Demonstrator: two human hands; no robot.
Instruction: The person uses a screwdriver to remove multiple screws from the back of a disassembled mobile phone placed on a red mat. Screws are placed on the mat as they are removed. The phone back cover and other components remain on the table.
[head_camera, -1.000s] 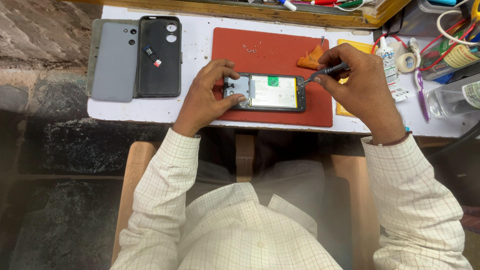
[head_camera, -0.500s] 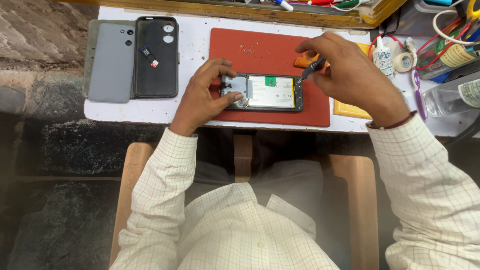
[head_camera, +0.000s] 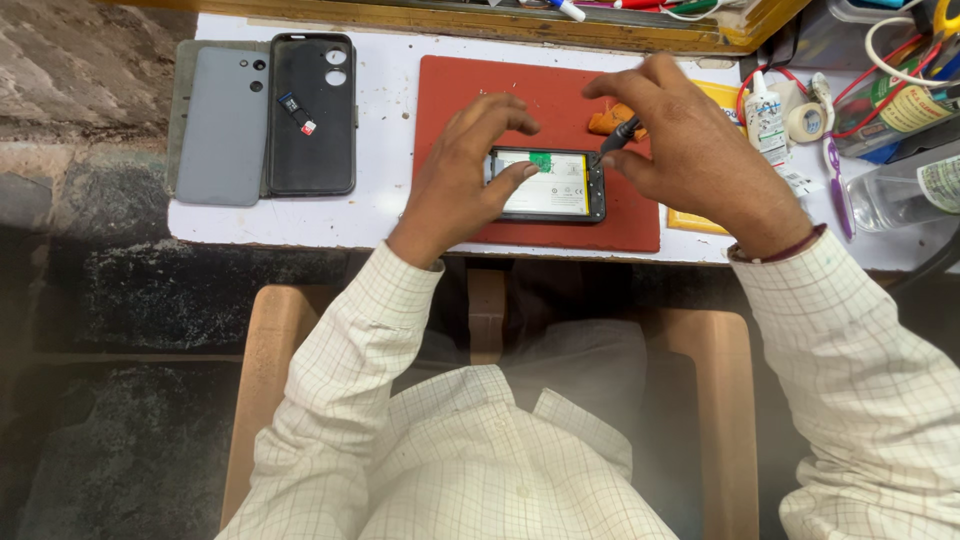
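Phone repair workshop, opened phone (head_camera: 548, 185) on red mat (head_camera: 560, 90), phone back cover (head_camera: 222, 125) and case (head_camera: 312, 115) on white table (head_camera: 390, 130), glue bottle (head_camera: 767, 105), tape roll (head_camera: 805, 122), tangled wires (head_camera: 890, 60)

White worktable (head_camera: 400, 140), scuffed top. Red mat (head_camera: 540, 85) lies centre; grey back cover (head_camera: 222, 125) and black phone case (head_camera: 312, 130) side by side at left. Glue bottle (head_camera: 766, 105), tape roll (head_camera: 803, 122) at right.

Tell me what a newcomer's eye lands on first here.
First, the opened phone lying back-up on the red mat at the centre of the white table, steadied at its near end by the left hand. The right hand brings a dark tool to its far end. To the left lie a grey back cover and a black case, side by side.
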